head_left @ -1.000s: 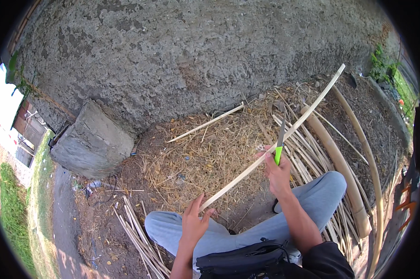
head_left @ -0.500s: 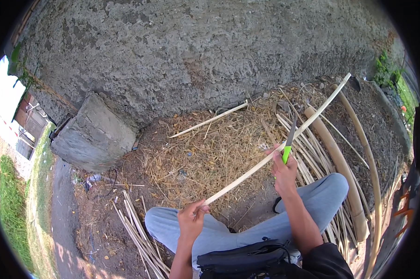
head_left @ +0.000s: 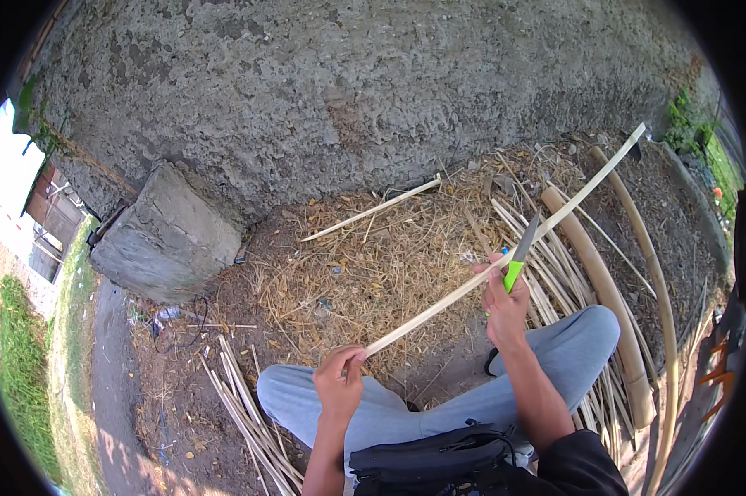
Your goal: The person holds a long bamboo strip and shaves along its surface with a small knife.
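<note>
Left hand [head_left: 340, 382] pinches near end of long bamboo strip [head_left: 505, 269], steadying it over lap. Right hand [head_left: 505, 302] clenched on green-handled knife [head_left: 520, 252], blade against strip mid-length for shaving; strip's far end points up-right.

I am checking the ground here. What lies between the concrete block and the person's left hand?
In the head view, dry straw and shavings on bare soil lie between the concrete block and the left hand.

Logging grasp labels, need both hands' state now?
Left hand: closed on the near end of the bamboo strip.
Right hand: closed on the green-handled knife, blade against the strip.
</note>
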Demonstrator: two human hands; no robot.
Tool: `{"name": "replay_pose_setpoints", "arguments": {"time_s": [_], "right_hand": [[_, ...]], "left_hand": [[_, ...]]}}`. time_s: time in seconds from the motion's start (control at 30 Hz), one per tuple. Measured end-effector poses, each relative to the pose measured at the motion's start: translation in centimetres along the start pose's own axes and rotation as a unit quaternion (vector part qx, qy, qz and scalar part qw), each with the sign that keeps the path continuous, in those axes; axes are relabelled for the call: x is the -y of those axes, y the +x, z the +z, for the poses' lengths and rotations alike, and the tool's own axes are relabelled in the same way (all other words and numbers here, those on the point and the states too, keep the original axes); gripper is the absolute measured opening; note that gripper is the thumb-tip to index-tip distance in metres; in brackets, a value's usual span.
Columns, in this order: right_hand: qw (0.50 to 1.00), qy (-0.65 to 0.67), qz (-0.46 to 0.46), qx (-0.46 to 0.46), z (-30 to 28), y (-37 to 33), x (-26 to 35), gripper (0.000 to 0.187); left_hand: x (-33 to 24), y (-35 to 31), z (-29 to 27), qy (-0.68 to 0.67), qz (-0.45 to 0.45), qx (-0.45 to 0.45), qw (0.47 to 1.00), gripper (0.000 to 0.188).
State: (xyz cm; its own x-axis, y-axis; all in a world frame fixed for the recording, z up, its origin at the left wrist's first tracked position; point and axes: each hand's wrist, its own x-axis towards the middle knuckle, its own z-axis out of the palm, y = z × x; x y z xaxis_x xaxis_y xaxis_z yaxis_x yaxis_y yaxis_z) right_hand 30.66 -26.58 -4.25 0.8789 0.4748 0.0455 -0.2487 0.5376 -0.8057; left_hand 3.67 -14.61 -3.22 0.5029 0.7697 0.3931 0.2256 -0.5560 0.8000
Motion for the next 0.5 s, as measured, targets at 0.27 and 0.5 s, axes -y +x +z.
{"name": "replay_pose_setpoints", "arguments": {"time_s": [0.27, 0.5], "right_hand": [[0.999, -0.007, 0.008, 0.036, 0.1, -0.6, -0.5, 0.023], [0.998, -0.045, -0.007, 0.050, 0.5, -0.8, 0.1, 0.023]], "left_hand": [[0.3, 0.1, 1.2, 0.242, 0.047, 0.017, 0.969, 0.011], [2.9, -0.9, 0.8, 0.005, -0.176, 0.071, 0.982, 0.014]]}}
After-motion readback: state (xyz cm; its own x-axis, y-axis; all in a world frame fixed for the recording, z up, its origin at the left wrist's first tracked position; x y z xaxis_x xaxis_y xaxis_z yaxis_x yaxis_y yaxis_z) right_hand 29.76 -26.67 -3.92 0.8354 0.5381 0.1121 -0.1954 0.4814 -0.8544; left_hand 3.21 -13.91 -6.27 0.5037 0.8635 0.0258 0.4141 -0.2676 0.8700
